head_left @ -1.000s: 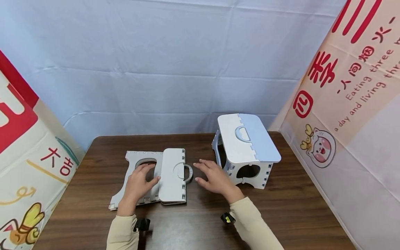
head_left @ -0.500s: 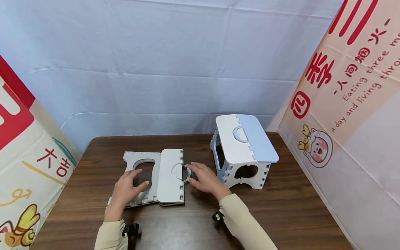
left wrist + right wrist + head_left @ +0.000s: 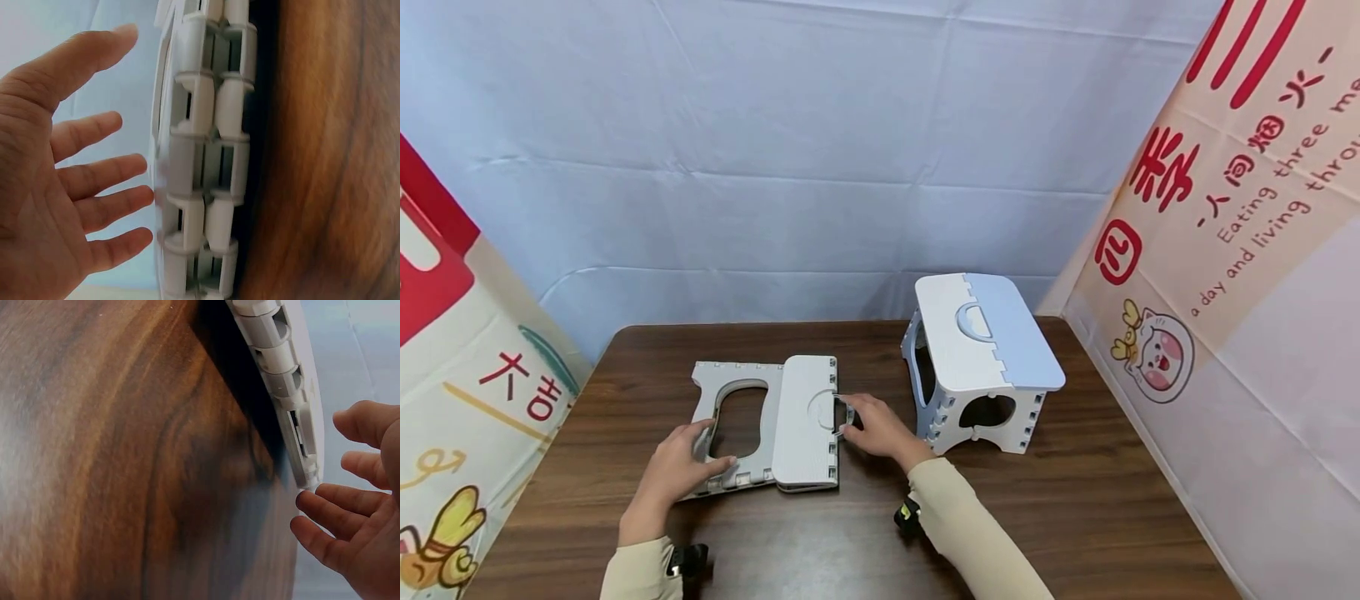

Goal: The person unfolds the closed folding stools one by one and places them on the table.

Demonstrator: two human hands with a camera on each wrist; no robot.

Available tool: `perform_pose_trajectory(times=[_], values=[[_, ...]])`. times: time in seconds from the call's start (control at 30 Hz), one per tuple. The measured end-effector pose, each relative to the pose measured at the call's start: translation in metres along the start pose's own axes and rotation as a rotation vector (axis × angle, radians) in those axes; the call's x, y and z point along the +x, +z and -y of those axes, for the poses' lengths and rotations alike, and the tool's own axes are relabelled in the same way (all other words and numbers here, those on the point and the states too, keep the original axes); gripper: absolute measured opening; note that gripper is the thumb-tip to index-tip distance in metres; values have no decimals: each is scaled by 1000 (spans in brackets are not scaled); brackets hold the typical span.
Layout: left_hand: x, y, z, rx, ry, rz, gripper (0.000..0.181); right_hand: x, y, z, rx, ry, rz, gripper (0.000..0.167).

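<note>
A folded step stool, white and light grey, lies flat on the table with its carry handle pointing right. My left hand is at the near left part of its leg panel, thumb and fingers spread; in the left wrist view the fingers are apart beside the hinged edge, and contact is unclear. My right hand is at the handle and partly hides it. In the right wrist view its fingers are loosely extended, fingertips by the handle's outer end and the thumb apart from it.
An unfolded stool with a white and blue top stands upright at the right rear of the brown table. Pale cloth hangs behind the table, and printed cloths hang at both sides.
My right hand has moved left, from beside the handle to the handle itself. My left hand has moved left and toward me along the leg panel. Both stools have stayed in place.
</note>
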State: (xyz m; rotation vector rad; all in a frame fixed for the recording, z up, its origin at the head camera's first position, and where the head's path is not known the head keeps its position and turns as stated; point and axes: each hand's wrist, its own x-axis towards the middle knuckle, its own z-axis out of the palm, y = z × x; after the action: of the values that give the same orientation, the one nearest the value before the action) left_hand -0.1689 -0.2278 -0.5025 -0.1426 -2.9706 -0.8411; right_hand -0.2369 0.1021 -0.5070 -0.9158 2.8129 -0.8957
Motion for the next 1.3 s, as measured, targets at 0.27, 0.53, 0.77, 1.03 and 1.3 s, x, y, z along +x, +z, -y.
perform_pose_trajectory(times=[0.27, 0.53, 0.77, 1.03, 1.3], values=[[-6, -1, 12, 25, -61, 52, 95, 8, 11, -2, 42, 100, -39, 50], [-10, 0, 19, -10, -161, 133, 112, 11, 20, -2, 158, 256, -84, 53], [-7, -1, 20, -15, -197, 135, 107, 11, 27, -4, 331, 371, -158, 49], [-9, -3, 20, -21, -222, 158, 106, 10, 31, -3, 517, 427, -158, 48], [-9, -1, 21, -17, -215, 150, 106, 9, 36, -6, 684, 442, -192, 48]])
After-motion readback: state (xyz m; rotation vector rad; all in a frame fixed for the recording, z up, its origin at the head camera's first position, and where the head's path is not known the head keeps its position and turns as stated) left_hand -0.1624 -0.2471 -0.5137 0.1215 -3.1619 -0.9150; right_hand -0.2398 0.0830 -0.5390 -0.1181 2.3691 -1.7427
